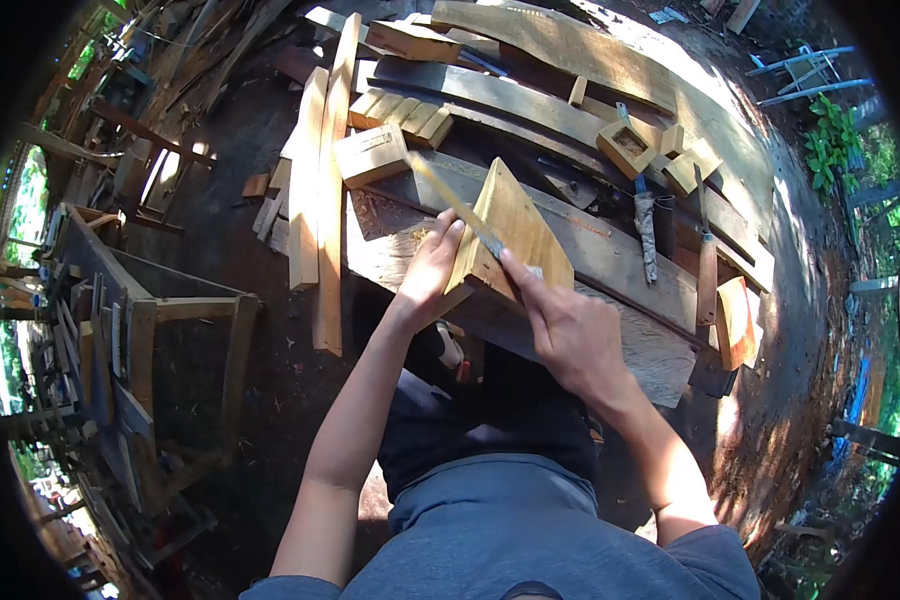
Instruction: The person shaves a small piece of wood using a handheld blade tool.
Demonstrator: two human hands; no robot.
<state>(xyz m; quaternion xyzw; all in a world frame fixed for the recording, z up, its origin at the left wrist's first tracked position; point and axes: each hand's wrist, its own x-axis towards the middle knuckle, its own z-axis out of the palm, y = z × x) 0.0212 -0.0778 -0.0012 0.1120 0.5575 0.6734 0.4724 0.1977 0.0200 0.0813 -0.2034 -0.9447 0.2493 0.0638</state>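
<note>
My left hand (433,265) grips the left side of an angular wooden piece (523,230), its thumb up by the near edge. The piece is pale, built of boards, with its pointed end away from me. My right hand (577,335) is closed round the near end of a long thin tool (448,195) that looks like a file. The tool lies slantwise along the piece's left edge, its tip pointing up and left. My right palm hides its near end. Beyond the tip sits a small wooden block (372,155) with a slot cut in it.
The plank workbench (630,265) carries two long battens (327,200) at left and several small grooved pieces (400,112). To the right lie a hollowed block (626,147), a tool with a wrapped handle (646,235) and a wooden-handled tool (707,280). A wooden frame (185,310) stands left.
</note>
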